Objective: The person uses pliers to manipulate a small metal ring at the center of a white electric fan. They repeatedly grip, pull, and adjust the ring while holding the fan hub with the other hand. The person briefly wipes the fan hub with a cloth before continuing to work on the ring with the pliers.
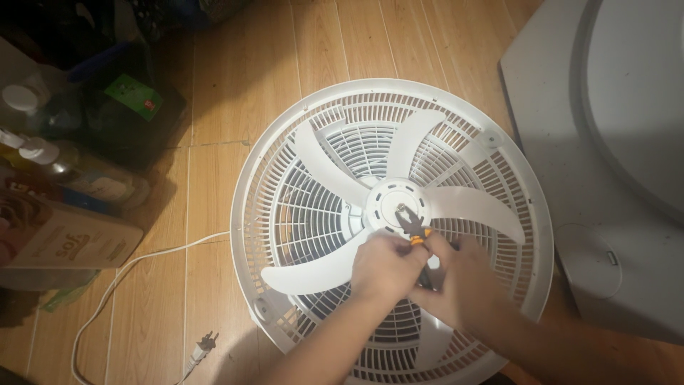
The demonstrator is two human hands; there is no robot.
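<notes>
A white fan (392, 228) lies face up on the wooden floor (214, 85), its front grille off and the blades bare. Both hands are clenched together around the orange handles of a pair of pliers (413, 227): the left hand (385, 267) beside the right hand (463, 285). The dark plier tips touch the centre of the blade hub (397, 203). The fan's white cord (142, 285) trails left to a loose plug. Bottles (43, 153) stand along the left wall.
</notes>
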